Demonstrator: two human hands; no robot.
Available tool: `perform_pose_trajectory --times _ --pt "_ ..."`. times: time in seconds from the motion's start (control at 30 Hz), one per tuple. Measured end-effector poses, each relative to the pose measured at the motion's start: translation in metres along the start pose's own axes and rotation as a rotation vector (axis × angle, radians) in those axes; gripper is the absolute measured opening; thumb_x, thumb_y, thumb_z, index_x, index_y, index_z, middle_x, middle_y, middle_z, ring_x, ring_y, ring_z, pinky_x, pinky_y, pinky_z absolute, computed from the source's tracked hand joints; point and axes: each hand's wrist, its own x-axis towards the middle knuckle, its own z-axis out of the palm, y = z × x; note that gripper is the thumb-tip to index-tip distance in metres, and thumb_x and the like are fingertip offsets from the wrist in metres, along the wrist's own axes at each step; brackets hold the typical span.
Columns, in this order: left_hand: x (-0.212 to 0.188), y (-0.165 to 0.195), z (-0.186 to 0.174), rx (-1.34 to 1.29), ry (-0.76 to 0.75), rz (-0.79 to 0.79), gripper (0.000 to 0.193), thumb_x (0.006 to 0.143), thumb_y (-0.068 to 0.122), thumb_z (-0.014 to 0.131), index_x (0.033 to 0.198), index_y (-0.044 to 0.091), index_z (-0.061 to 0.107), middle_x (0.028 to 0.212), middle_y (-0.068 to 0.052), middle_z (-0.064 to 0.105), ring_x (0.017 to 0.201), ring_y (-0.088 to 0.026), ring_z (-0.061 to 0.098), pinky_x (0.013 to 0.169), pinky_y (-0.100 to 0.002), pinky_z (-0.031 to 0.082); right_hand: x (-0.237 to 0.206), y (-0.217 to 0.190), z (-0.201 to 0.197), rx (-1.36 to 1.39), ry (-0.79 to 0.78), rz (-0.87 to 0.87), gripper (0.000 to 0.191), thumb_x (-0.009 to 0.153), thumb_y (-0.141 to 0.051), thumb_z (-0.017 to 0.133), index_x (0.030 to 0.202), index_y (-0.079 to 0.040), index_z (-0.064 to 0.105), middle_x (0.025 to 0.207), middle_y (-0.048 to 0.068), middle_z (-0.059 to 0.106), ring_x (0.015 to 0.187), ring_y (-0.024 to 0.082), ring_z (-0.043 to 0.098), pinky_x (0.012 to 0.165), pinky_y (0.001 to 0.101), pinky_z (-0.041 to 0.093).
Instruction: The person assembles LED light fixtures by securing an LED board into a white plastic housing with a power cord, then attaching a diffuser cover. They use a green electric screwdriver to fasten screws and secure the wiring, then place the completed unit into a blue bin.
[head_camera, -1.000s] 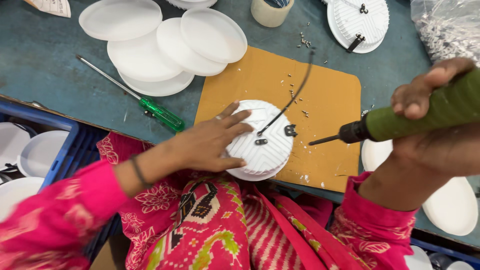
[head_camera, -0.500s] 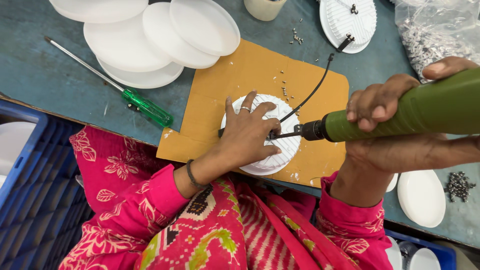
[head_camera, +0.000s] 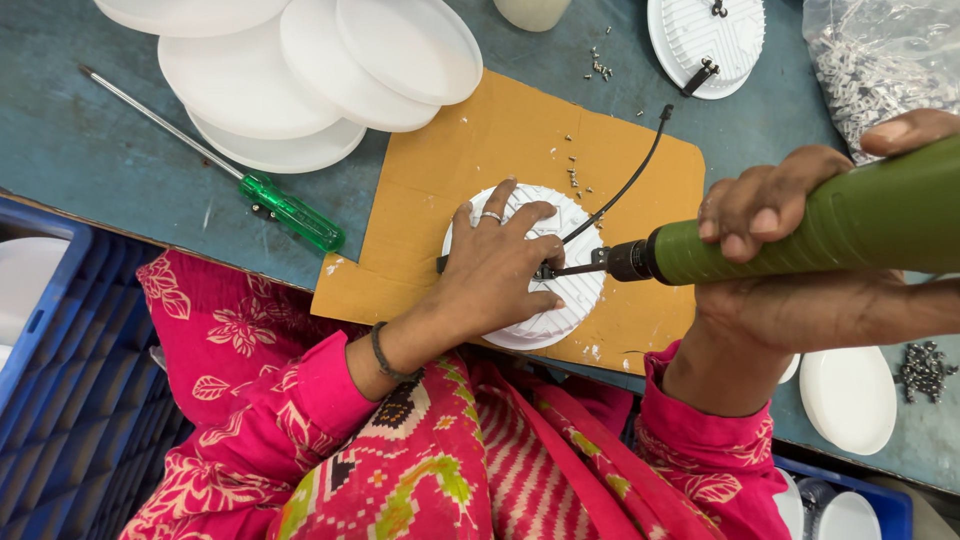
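Driving a screw into the round white housing at frame centre.

My left hand (head_camera: 497, 272) presses fingers spread on the white ribbed housing (head_camera: 570, 300) atop the orange cardboard mat (head_camera: 500, 140); my right hand (head_camera: 790, 260) grips the green power screwdriver (head_camera: 800, 235); clear screw bag (head_camera: 875, 60) upper right.

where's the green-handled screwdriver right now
In the head view the green-handled screwdriver lies on the blue table, on the left, between the stack of white discs and the brown cardboard mat.
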Motion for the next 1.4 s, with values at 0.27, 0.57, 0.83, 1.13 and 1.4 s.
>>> perform_pose_trajectory --times 0.27,0.57,0.83,1.13,1.4 --pt "-0.001 0.000 0.002 0.008 -0.002 0.000 0.038 0.063 0.037 0.091 0.094 0.021 0.076 0.141 -0.006 0.054 0.144 -0.049 0.029 0.096 -0.070 0.033 0.034 0.005 0.007 0.085 -0.374 0.012 0.090 0.082 -0.086 0.036 0.125 -0.009 0.049 0.067 0.007 0.061 0.048 0.019 0.058 0.047 0.0389 0.052" --pt "0.002 0.004 -0.001 0.017 -0.024 -0.017 0.039 0.061 0.035 0.092 0.093 0.021 0.077 0.140 -0.006 0.053 0.143 -0.049 0.030 0.096 -0.073 0.032 0.055 0.012 0.019 0.231 -0.679 0.007 0.064 0.098 -0.065 0.040 0.114 -0.005 0.051 0.062 0.008 0.063 0.046 0.015 0.062 0.048 0.0374 0.053" --pt "0.001 0.002 0.002 0.020 -0.008 -0.017 0.038 0.060 0.037 0.093 0.091 0.022 0.077 0.139 -0.004 0.054 0.143 -0.047 0.030 0.096 -0.073 0.032 0.054 0.003 0.016 0.166 -0.665 0.014 0.075 0.091 -0.074 0.043 0.117 -0.005 0.049 0.065 0.010 0.064 0.054 0.020 0.059 0.052 0.0419 0.052" --pt "0.001 0.002 0.001 0.017 0.005 -0.012 0.037 0.060 0.040 0.093 0.088 0.022 0.077 0.139 -0.003 0.055 0.144 -0.046 0.031 0.096 -0.071 0.033 0.042 0.005 0.027 0.192 -0.490 0.042 0.090 0.087 -0.087 0.039 0.117 -0.003 0.048 0.068 0.016 0.063 0.046 0.021 0.060 0.049 0.0413 0.050" --pt "0.000 0.002 0.001 0.020 0.007 -0.013 0.039 0.060 0.040 0.093 0.090 0.021 0.077 0.140 -0.004 0.055 0.144 -0.047 0.031 0.097 -0.071 0.033 0.044 0.008 0.031 0.201 -0.460 0.051 0.095 0.083 -0.091 0.037 0.114 -0.001 0.047 0.067 0.017 0.063 0.046 0.022 0.058 0.045 0.0409 0.053"
